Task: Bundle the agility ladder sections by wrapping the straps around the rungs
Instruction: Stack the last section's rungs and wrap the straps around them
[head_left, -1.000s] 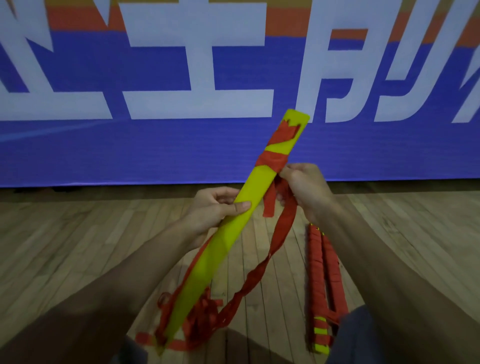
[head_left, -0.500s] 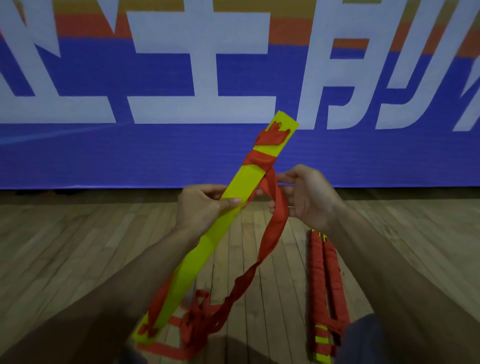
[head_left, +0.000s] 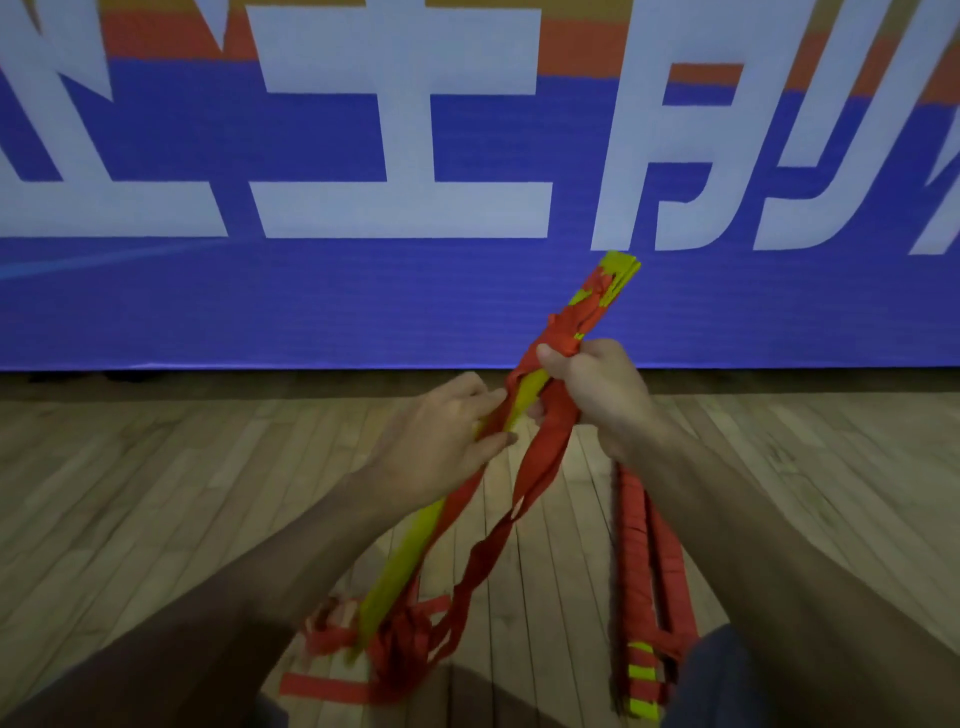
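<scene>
A stack of yellow ladder rungs (head_left: 402, 561) slants from my lap up to the right, its top end against the blue banner. My left hand (head_left: 441, 441) grips the stack at its middle. My right hand (head_left: 597, 395) grips the red strap (head_left: 540, 467) against the rungs just above, thumb pressed on the wraps. The strap hangs down in a twisted loop to a tangle of red webbing at the stack's lower end. Red wraps circle the rungs near the top.
A second ladder section (head_left: 636, 566), wound in red strap with yellow ends showing, lies on the wooden floor (head_left: 156, 493) under my right forearm. A blue banner (head_left: 311, 301) with large white characters stands close ahead.
The rung stack has turned edge-on. My right hand has closed on the strap and drawn it up against the rungs. My left hand keeps its hold at mid-stack.
</scene>
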